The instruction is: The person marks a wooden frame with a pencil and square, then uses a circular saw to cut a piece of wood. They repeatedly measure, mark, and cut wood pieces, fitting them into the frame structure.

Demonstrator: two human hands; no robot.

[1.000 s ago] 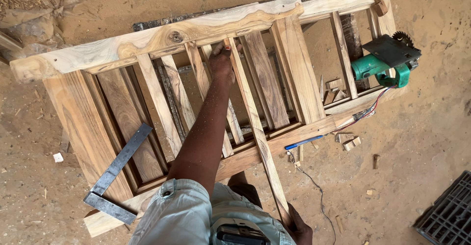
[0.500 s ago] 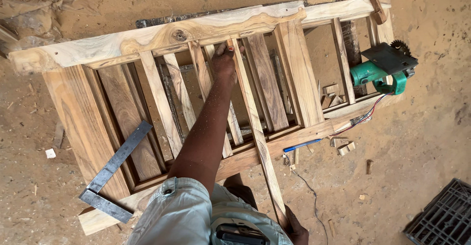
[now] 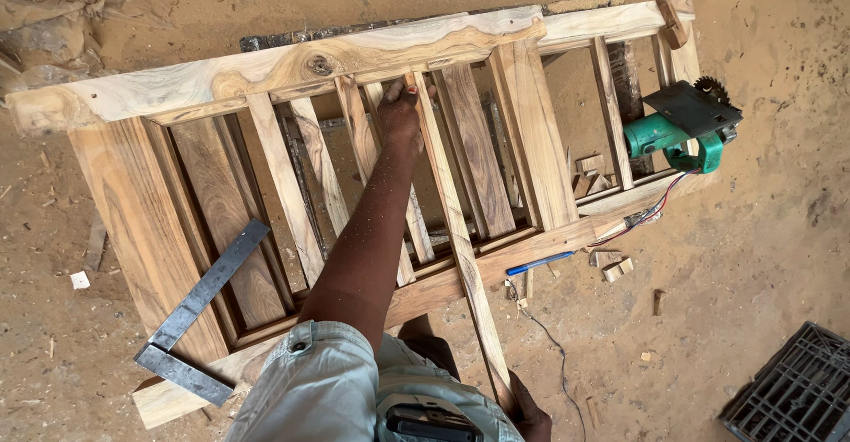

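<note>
Sandy, sawdust-strewn ground (image 3: 753,256) is your workbench, with a large wooden frame (image 3: 266,70) lying flat on it, so every slat can be laid and checked from above. You hold one long loose slat (image 3: 456,229) at both ends. Your left hand (image 3: 400,110) closes its fingers over the far end, just where that end meets the frame's thick top rail; your right hand (image 3: 529,415) clasps the near end, which sticks out past the bottom rail towards your body. Gripping both ends like this keeps the slat running straight across the frame, parallel to the fixed slats either side of your left hand.

Left of your left forearm, a steel square (image 3: 195,318) rests on the frame's wide end board, within easy reach. Right of the slat, a blue pencil (image 3: 540,263) lies by the bottom rail, and further right a green power saw (image 3: 677,127) sits on the frame's end, well apart from both hands, its cord trailing over the ground. A dark crate (image 3: 792,389) sits beyond your right hand.
</note>
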